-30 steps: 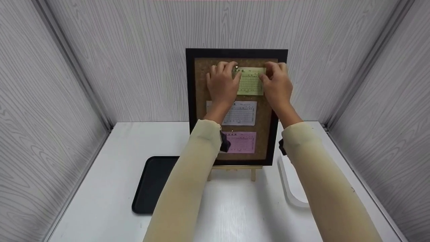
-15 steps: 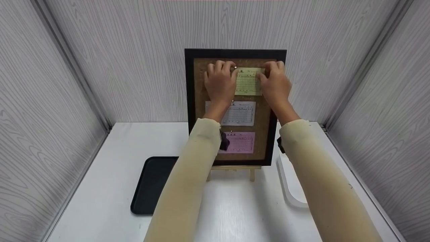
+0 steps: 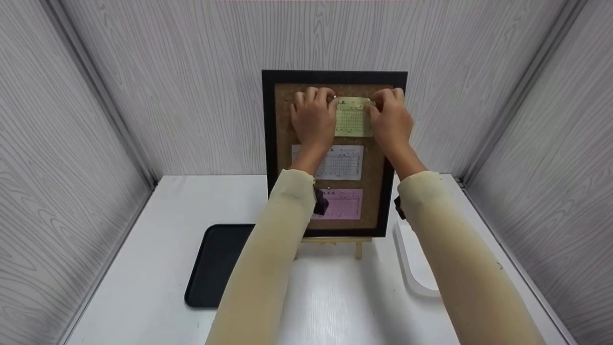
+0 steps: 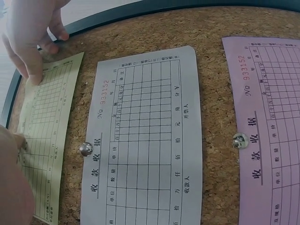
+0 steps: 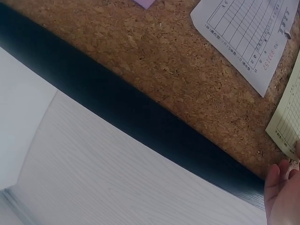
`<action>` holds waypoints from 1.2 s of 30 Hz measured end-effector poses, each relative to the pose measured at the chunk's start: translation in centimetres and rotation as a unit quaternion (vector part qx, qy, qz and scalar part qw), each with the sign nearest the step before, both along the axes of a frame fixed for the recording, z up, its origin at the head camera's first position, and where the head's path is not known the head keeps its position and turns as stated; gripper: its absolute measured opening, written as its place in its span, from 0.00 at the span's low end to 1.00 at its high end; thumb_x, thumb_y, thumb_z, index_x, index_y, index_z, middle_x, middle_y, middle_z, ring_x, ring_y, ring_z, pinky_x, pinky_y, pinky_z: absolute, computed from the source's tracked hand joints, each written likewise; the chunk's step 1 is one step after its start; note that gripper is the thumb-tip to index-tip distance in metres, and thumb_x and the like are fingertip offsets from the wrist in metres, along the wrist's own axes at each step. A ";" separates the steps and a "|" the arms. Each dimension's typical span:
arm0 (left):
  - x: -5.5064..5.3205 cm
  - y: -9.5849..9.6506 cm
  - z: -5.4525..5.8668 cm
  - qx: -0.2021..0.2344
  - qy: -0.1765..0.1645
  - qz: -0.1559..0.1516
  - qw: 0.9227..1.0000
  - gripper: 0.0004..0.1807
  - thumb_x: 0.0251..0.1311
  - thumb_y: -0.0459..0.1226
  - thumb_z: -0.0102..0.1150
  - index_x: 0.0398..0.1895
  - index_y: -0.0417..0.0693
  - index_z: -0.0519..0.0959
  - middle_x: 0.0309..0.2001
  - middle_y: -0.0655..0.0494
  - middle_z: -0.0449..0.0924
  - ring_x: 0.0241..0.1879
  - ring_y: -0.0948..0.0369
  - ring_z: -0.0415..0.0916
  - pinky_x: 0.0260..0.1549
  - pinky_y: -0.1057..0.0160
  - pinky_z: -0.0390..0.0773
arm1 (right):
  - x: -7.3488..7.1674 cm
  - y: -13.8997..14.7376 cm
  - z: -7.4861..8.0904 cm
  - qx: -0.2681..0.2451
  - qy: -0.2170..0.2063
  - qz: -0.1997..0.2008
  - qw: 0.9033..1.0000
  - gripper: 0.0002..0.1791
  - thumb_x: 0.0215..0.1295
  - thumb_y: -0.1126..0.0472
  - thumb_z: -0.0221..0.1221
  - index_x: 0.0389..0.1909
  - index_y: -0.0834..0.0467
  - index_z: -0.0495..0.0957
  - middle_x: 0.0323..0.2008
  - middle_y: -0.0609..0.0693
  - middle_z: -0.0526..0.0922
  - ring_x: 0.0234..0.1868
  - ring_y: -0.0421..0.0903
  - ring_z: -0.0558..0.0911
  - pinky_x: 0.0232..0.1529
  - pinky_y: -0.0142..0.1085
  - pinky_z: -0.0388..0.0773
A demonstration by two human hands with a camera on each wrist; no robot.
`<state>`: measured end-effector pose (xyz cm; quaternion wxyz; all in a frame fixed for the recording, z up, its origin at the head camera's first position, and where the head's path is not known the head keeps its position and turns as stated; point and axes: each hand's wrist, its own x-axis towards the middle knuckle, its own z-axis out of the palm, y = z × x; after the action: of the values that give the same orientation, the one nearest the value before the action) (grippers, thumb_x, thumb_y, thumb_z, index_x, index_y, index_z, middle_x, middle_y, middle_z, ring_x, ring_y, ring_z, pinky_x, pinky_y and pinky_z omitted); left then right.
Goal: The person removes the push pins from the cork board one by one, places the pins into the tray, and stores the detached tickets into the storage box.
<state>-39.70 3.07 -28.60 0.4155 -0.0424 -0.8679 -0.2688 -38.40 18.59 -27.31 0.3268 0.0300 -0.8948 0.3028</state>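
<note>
A yellow-green receipt slip (image 3: 352, 117) lies against the upper part of a black-framed cork board (image 3: 376, 167). My left hand (image 3: 313, 117) is at the slip's upper left, thumb and index finger pinching a small shiny pushpin (image 3: 334, 97) at its top edge. At the other end, my right hand (image 3: 392, 120) pinches the slip's upper right corner between thumb and index finger. Below hang a white receipt slip (image 4: 145, 136) and a pink receipt slip (image 4: 269, 122), each with a silver pushpin at its heading edge. The left forearm partly covers both in the head view.
A small wooden easel (image 3: 359, 249) carries the board on a white table (image 3: 330, 297). To the left lies a black tray (image 3: 215, 268), partly under the left sleeve. A white tray (image 3: 416, 268) sits at the right, partly behind the right forearm. Wood-grain panels surround the table.
My right fingers have shifted slightly left over the green slip's edge, covering more of its corner. The left hand stays at the pin. The head view has drifted slightly.
</note>
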 end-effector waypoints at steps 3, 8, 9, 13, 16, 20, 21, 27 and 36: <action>0.0 0.0 0.0 0.005 -0.004 -0.004 1.000 0.13 0.72 0.53 0.54 0.47 0.59 0.82 0.49 0.60 0.79 0.50 0.57 0.71 0.52 0.57 0.70 | 0.1 -0.1 0.0 -0.008 0.005 0.007 1.000 0.13 0.74 0.53 0.59 0.51 0.57 0.78 0.53 0.53 0.74 0.45 0.48 0.78 0.46 0.45 0.73; 0.0 -0.1 -0.1 0.014 -0.008 -0.005 1.000 0.13 0.72 0.53 0.54 0.46 0.59 0.82 0.49 0.60 0.79 0.50 0.58 0.71 0.52 0.57 0.70 | 0.3 -0.4 -0.1 -0.017 0.005 0.020 1.000 0.13 0.74 0.53 0.59 0.51 0.57 0.77 0.50 0.52 0.76 0.46 0.46 0.78 0.47 0.43 0.73; 0.0 -0.2 -0.1 0.016 -0.008 -0.005 1.000 0.13 0.72 0.53 0.54 0.46 0.59 0.82 0.49 0.60 0.79 0.50 0.58 0.71 0.52 0.57 0.69 | 0.4 -0.4 -0.1 -0.019 0.002 0.021 1.000 0.13 0.74 0.53 0.59 0.51 0.57 0.77 0.49 0.52 0.76 0.46 0.46 0.77 0.47 0.42 0.73; 0.1 -0.3 0.0 0.020 -0.007 -0.006 1.000 0.12 0.72 0.52 0.54 0.45 0.59 0.82 0.49 0.61 0.79 0.51 0.58 0.70 0.53 0.57 0.69 | 0.4 -0.5 -0.1 -0.036 -0.006 0.028 0.999 0.14 0.74 0.51 0.59 0.53 0.55 0.76 0.45 0.49 0.77 0.42 0.44 0.75 0.45 0.40 0.70; 0.1 -0.4 0.0 0.020 -0.006 -0.010 1.000 0.12 0.72 0.52 0.55 0.46 0.59 0.82 0.49 0.61 0.79 0.51 0.58 0.70 0.53 0.57 0.69 | 0.5 -0.4 -0.2 -0.051 -0.008 0.033 0.998 0.16 0.74 0.51 0.59 0.56 0.53 0.75 0.42 0.48 0.76 0.40 0.43 0.73 0.43 0.38 0.67; 0.2 -0.4 0.1 0.012 -0.003 -0.012 1.000 0.13 0.72 0.52 0.56 0.48 0.59 0.83 0.50 0.61 0.80 0.51 0.58 0.71 0.53 0.57 0.70 | 0.5 -0.3 -0.3 -0.062 0.000 0.044 0.997 0.18 0.74 0.52 0.58 0.60 0.53 0.75 0.42 0.48 0.77 0.40 0.43 0.73 0.44 0.39 0.67; 0.3 -0.4 0.1 0.006 0.000 -0.011 1.000 0.13 0.72 0.51 0.55 0.49 0.59 0.83 0.51 0.61 0.80 0.51 0.58 0.71 0.53 0.57 0.70 | 0.5 -0.3 -0.4 -0.063 0.001 0.046 0.997 0.18 0.74 0.52 0.58 0.60 0.53 0.75 0.43 0.48 0.78 0.41 0.43 0.73 0.45 0.39 0.68; 0.2 -0.3 0.1 -0.049 0.020 0.009 0.999 0.12 0.73 0.49 0.55 0.51 0.60 0.83 0.52 0.61 0.80 0.52 0.58 0.73 0.52 0.58 0.72 | 0.5 -0.2 -0.7 -0.068 0.006 0.053 0.996 0.18 0.75 0.52 0.57 0.61 0.53 0.76 0.47 0.50 0.80 0.43 0.43 0.76 0.46 0.38 0.71; 0.1 -0.3 0.0 -0.063 0.030 0.013 0.997 0.10 0.73 0.46 0.55 0.49 0.60 0.84 0.50 0.61 0.82 0.50 0.58 0.74 0.49 0.60 0.74 | 0.6 -0.4 -0.8 -0.069 0.018 0.067 0.995 0.17 0.76 0.53 0.57 0.60 0.53 0.77 0.46 0.50 0.83 0.43 0.44 0.80 0.42 0.39 0.72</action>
<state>-39.61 2.75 -28.59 0.4416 -0.0655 -0.8707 -0.2066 -37.82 18.24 -28.16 0.3232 0.0726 -0.8617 0.3843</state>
